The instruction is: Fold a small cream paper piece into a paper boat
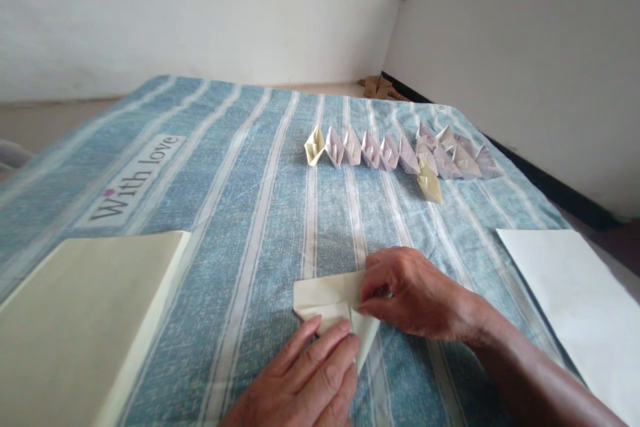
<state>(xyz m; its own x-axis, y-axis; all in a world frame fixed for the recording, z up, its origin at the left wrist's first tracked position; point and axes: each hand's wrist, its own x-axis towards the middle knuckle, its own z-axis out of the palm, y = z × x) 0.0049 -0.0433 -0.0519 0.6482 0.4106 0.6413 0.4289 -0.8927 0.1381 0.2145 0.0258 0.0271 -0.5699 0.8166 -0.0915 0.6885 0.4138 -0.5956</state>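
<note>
From where I stand, the folded paper (323,290), a pale cream piece, lies on the striped cloth (240,200) over the tabletop, close in front of the person and between the two hands. The left hand (313,377) is palm down, its fingers stretched out and lightly together, resting on the lower part of the paper without gripping it; I take it that this weight keeps the piece from sliding. The right hand (407,293) is mostly closed, fingers curled and thumb brought in against the paper's right side, pinching there. Such a hold seems meant to control that edge while the other hand steadies the rest. How much paper is caught between the fingertips, I cannot tell.

To the left lies a larger cream sheet pile (95,300), and to the right some white paper (580,293), both well apart from the folding, perhaps so the middle gives elbow room. Farther back, lilac paper boats (371,150) stand side by side and bunch up towards the right. A yellow boat (315,146) ends the row at the left, and another yellow one (430,187) sits nearer the person, just beside the bunch.
</note>
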